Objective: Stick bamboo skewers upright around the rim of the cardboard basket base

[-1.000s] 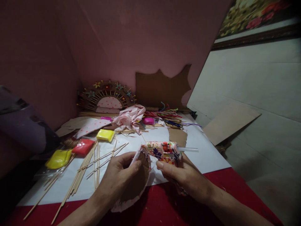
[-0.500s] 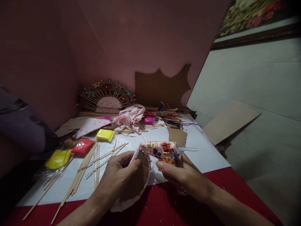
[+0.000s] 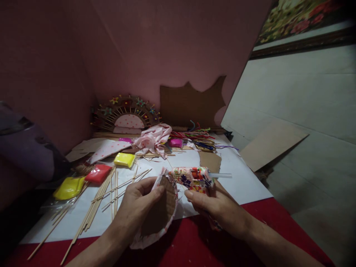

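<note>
Between the thumb and fingers of my left hand (image 3: pixel 139 202) is a rounded cardboard piece (image 3: pixel 160 209), its brown side toward me. Pale fabric is folded over its rim. My right hand (image 3: pixel 215 204) is wrapped around the handle of a hot glue gun (image 3: pixel 191 178) covered in a floral pattern. A clear glue stick (image 3: pixel 222 175) sticks out of the gun's back end. The gun's nozzle points left and meets, or nearly meets, the upper fabric edge of the cardboard piece. My fingers hide most of the handle and trigger.
Thin wooden sticks (image 3: pixel 96 205) lie on white paper (image 3: pixel 239 185) at the left, near red (image 3: pixel 98 173) and yellow packets (image 3: pixel 124 159). Behind are crumpled pink fabric (image 3: pixel 154 137), scissors (image 3: pixel 205 144) and a decorated stick fan (image 3: pixel 129 111). Cut cardboard (image 3: pixel 191 104) leans on the wall.
The cardboard piece has tilted slightly in my left hand, its upper edge shifting a little left. The glue stick's end sits slightly further left. The rest looks the same.
</note>
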